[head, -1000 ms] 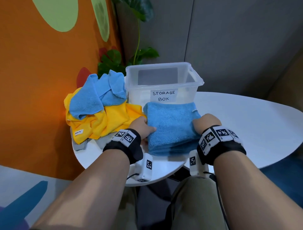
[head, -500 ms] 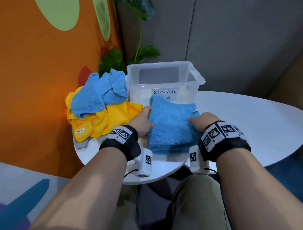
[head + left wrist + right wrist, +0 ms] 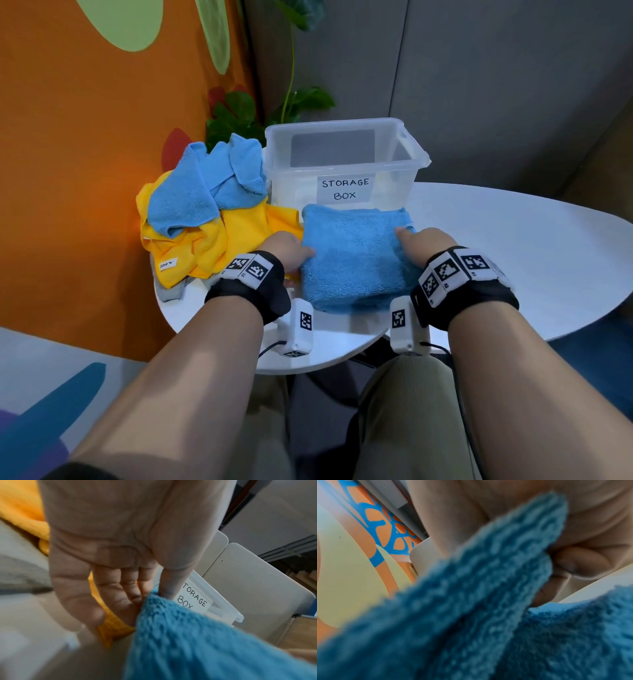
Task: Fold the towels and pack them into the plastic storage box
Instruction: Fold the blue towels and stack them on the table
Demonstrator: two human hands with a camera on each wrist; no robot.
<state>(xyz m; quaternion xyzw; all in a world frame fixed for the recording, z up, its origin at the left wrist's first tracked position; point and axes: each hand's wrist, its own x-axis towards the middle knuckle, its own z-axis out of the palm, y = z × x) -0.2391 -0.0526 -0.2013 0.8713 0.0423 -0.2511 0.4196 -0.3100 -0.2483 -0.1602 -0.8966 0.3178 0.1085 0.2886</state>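
**Folded blue towel held at both sides, in front of the box**

A folded blue towel (image 3: pixel 356 257) sits on the white round table (image 3: pixel 513 246), just in front of the clear storage box (image 3: pixel 342 164) with its handwritten "STORAGE BOX" label (image 3: pixel 345 188). The person's left hand (image 3: pixel 287 253) holds the towel's left edge: the wrist view shows the thumb on top and the fingers (image 3: pixel 120 595) going beneath the cloth, pinching it. The right hand (image 3: pixel 421 250) holds the right edge, its fingers curled round a thick fold of the cloth with the thumb on top. The box itself appears to hold no towels.

To the left, touching the box's side, lies a loose heap: a crumpled blue towel (image 3: pixel 205 192) on top of a yellow towel (image 3: pixel 212 246), with a bit of grey cloth (image 3: pixel 171 291) peeking out below. Behind stand an orange wall (image 3: pixel 85 171) and a leafy plant (image 3: pixel 239 113).
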